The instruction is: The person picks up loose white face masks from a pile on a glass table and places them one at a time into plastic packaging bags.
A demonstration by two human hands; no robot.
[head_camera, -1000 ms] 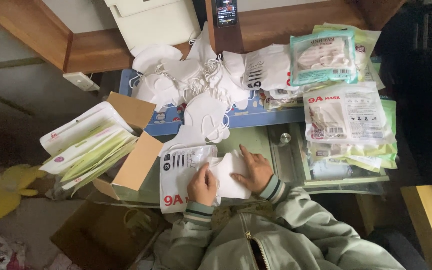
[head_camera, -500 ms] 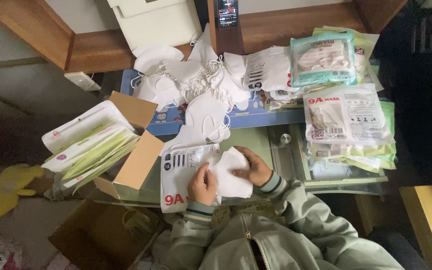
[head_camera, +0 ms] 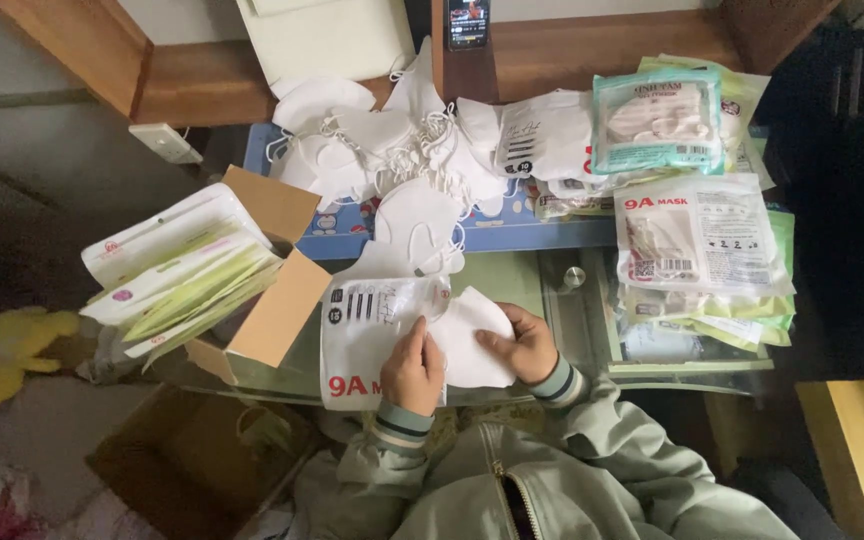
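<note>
White mask (head_camera: 472, 340) pinched btwn both hands' grip — over packet (head_camera: 367, 330).

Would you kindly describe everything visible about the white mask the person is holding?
The white mask is a folded, flat piece of soft-looking fabric with a pointed upper edge. It lies at the near edge of the glass table, partly over the mouth of a clear and white printed pouch. The right hand grips its right side, and the left hand presses on its left side, where it meets the pouch. Whether it is inside the pouch cannot be told; no ear loops show.
</note>
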